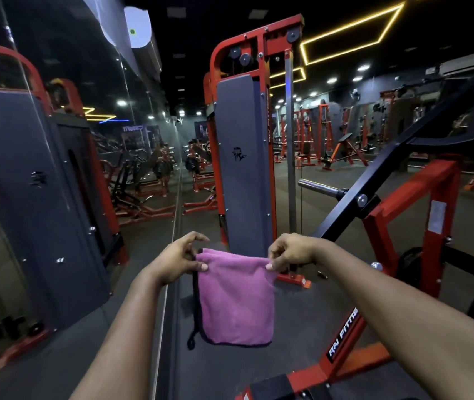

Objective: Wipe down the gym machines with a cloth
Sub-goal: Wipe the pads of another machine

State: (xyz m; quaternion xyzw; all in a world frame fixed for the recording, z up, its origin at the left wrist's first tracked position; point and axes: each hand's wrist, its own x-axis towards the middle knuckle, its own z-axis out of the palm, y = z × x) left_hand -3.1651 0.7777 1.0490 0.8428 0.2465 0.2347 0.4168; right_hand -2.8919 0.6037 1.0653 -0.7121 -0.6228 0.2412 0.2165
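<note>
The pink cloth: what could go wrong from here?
The left hand and right hand only pinch the pink cloth by its top corners, so it might slip to the floor. Its dangling black cord could snag on the red frame. The chrome bar juts out nearby; an arm might bump it.

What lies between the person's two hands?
A pink cloth, its top edge pinched at each corner by the left hand and right hand, hanging down; the head view shows it.

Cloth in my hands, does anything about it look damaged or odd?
Possibly: a dark strip dangles loose down the left edge of the pink cloth, as if its trim has come unstitched.
</note>
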